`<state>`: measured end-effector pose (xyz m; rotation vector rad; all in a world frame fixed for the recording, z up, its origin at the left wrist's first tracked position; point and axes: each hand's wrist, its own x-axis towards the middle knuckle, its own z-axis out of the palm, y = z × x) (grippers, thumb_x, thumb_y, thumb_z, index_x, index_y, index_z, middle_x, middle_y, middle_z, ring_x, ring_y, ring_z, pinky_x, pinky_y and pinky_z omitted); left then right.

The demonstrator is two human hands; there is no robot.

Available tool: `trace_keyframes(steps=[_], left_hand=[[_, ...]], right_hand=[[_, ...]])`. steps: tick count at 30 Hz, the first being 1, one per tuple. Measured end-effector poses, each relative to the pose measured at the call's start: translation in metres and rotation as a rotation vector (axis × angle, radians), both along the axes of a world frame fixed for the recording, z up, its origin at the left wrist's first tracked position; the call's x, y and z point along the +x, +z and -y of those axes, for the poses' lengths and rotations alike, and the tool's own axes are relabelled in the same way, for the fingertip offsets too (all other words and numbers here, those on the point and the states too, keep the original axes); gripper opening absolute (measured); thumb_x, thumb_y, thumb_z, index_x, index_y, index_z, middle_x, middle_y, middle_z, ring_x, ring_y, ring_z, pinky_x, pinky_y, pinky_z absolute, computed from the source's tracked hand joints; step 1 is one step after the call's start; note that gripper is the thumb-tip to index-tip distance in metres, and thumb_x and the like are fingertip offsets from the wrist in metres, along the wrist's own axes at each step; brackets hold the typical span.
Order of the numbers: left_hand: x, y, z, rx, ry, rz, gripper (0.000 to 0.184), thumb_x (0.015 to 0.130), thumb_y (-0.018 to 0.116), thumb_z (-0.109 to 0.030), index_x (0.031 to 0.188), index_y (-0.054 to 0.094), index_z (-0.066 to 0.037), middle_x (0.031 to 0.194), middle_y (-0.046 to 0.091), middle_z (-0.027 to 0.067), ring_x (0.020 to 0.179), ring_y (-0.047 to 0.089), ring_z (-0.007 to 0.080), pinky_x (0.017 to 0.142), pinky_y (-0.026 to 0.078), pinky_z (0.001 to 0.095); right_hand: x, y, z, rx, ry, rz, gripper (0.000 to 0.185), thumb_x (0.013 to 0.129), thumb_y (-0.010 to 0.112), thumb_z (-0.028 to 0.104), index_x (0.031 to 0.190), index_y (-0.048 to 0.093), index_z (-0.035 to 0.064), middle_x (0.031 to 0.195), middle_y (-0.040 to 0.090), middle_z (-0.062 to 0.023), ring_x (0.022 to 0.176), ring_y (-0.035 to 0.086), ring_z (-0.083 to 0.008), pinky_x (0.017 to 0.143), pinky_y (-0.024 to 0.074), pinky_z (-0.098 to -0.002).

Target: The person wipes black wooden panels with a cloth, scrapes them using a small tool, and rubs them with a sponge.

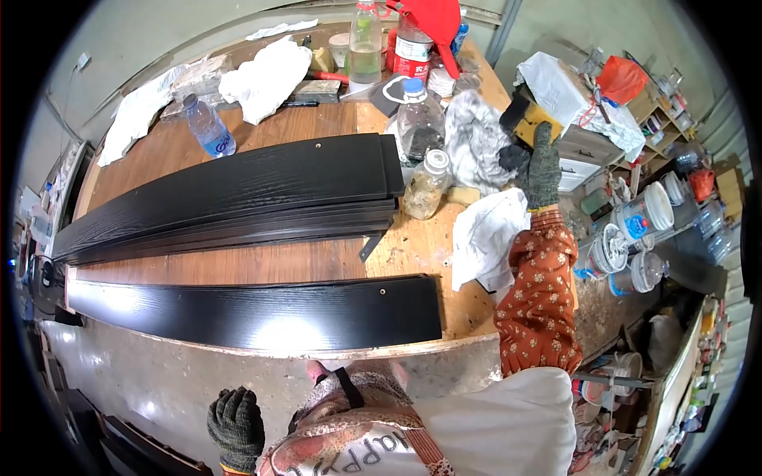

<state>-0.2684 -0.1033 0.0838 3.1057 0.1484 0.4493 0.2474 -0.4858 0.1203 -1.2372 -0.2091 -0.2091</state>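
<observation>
My right hand (544, 170), in a dark knitted glove, reaches over the right side of the workbench and grips a yellow block with a dark side (536, 127). Just left of it lies a crumpled grey-and-white cloth (475, 131), and below that a white rag (488, 238). At the lower left, my left hand (236, 428), gloved too, hangs off the bench with its fingers curled; nothing shows in it. A long black wood-grain board (254, 313) lies along the near edge. Behind it is a stack of similar black boards (238, 186).
A lidded jar (427, 186) and a large clear bottle (419, 119) stand right of the stack. A blue-labelled water bottle (210, 128) stands behind the boards. White cloths (266, 79) lie at the back. Tubs (644, 213) crowd the shelving at right.
</observation>
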Motion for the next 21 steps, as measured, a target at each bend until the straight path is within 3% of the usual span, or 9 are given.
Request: trace_keyframes(steps=[1, 5, 6, 8, 9, 15, 16, 19, 21], left_hand=[[0.001, 0.000, -0.001, -0.001, -0.010, -0.004, 0.037, 0.073, 0.065, -0.007, 0.109, 0.061, -0.011, 0.109, 0.064, 0.0080, 0.100, 0.059, 0.0317, 0.087, 0.046, 0.0475], [0.002, 0.002, 0.000, -0.012, -0.026, -0.019, 0.037, 0.075, 0.065, -0.007, 0.112, 0.060, -0.010, 0.110, 0.062, 0.0090, 0.101, 0.058, 0.0309, 0.091, 0.045, 0.0485], [0.001, 0.002, -0.001, -0.015, -0.028, -0.021, 0.037, 0.075, 0.065, -0.007, 0.111, 0.060, -0.010, 0.110, 0.062, 0.0090, 0.102, 0.058, 0.0310, 0.091, 0.045, 0.0485], [-0.001, 0.002, -0.002, -0.019, -0.031, -0.028, 0.037, 0.075, 0.065, -0.008, 0.111, 0.060, -0.010, 0.111, 0.062, 0.0089, 0.102, 0.058, 0.0309, 0.091, 0.045, 0.0485], [-0.001, 0.002, -0.002, -0.020, -0.032, -0.033, 0.037, 0.075, 0.065, -0.008, 0.111, 0.060, -0.010, 0.111, 0.062, 0.0090, 0.102, 0.058, 0.0309, 0.091, 0.045, 0.0484], [0.004, 0.006, -0.001, -0.008, -0.079, -0.013, 0.037, 0.075, 0.065, -0.007, 0.112, 0.060, -0.009, 0.112, 0.061, 0.0092, 0.103, 0.057, 0.0309, 0.090, 0.045, 0.0474], [0.006, 0.008, -0.001, -0.004, -0.083, -0.008, 0.037, 0.075, 0.065, -0.006, 0.112, 0.060, -0.009, 0.112, 0.061, 0.0092, 0.103, 0.057, 0.0309, 0.090, 0.046, 0.0471], [0.019, 0.018, -0.003, -0.019, -0.126, 0.052, 0.037, 0.075, 0.065, -0.005, 0.111, 0.061, -0.009, 0.114, 0.060, 0.0099, 0.103, 0.057, 0.0312, 0.088, 0.046, 0.0475], [0.040, 0.044, -0.003, -0.267, -0.132, 0.072, 0.035, 0.074, 0.068, -0.007, 0.108, 0.063, -0.006, 0.106, 0.065, 0.0129, 0.102, 0.060, 0.0349, 0.088, 0.047, 0.0455]], right_hand=[[0.020, -0.008, 0.009, -0.008, -0.110, 0.039, 0.049, 0.093, 0.058, 0.043, 0.118, 0.046, 0.0024, 0.087, 0.063, -0.0147, 0.065, 0.066, -0.0242, 0.050, 0.0555, -0.0328], [0.055, -0.029, 0.057, -0.558, -0.490, 0.408, 0.060, 0.090, 0.058, 0.053, 0.117, 0.047, 0.0011, 0.084, 0.062, -0.0167, 0.066, 0.064, -0.0270, 0.053, 0.0536, -0.0343], [0.054, -0.029, 0.066, -0.475, -0.485, 0.344, 0.063, 0.088, 0.058, 0.055, 0.117, 0.047, 0.0007, 0.083, 0.062, -0.0171, 0.066, 0.063, -0.0274, 0.054, 0.0530, -0.0345], [0.012, 0.013, 0.050, 0.222, -0.232, -0.062, 0.069, 0.084, 0.060, 0.062, 0.114, 0.050, 0.0000, 0.081, 0.062, -0.0161, 0.063, 0.059, -0.0259, 0.057, 0.0490, -0.0336], [0.010, 0.016, 0.060, 0.286, -0.185, -0.087, 0.066, 0.083, 0.060, 0.063, 0.111, 0.053, 0.0031, 0.082, 0.062, -0.0154, 0.066, 0.059, -0.0255, 0.059, 0.0490, -0.0356], [-0.027, 0.046, 0.094, 0.354, -0.166, -0.146, 0.063, 0.082, 0.058, 0.066, 0.112, 0.055, 0.0106, 0.090, 0.062, -0.0115, 0.065, 0.052, -0.0208, 0.052, 0.0412, -0.0313], [-0.039, 0.055, 0.102, 0.354, 0.032, -0.131, 0.063, 0.084, 0.057, 0.065, 0.117, 0.055, 0.0108, 0.096, 0.064, -0.0124, 0.071, 0.055, -0.0221, 0.057, 0.0450, -0.0335], [-0.076, 0.085, 0.092, 0.435, 0.304, -0.022, 0.078, 0.085, 0.051, 0.067, 0.138, 0.044, 0.0095, 0.127, 0.057, -0.0173, 0.111, 0.059, -0.0305, 0.091, 0.0503, -0.0454], [-0.109, 0.108, 0.050, 0.423, 0.484, -0.001, 0.080, 0.085, 0.051, 0.067, 0.139, 0.042, 0.0086, 0.129, 0.056, -0.0174, 0.111, 0.059, -0.0306, 0.092, 0.0499, -0.0448]])
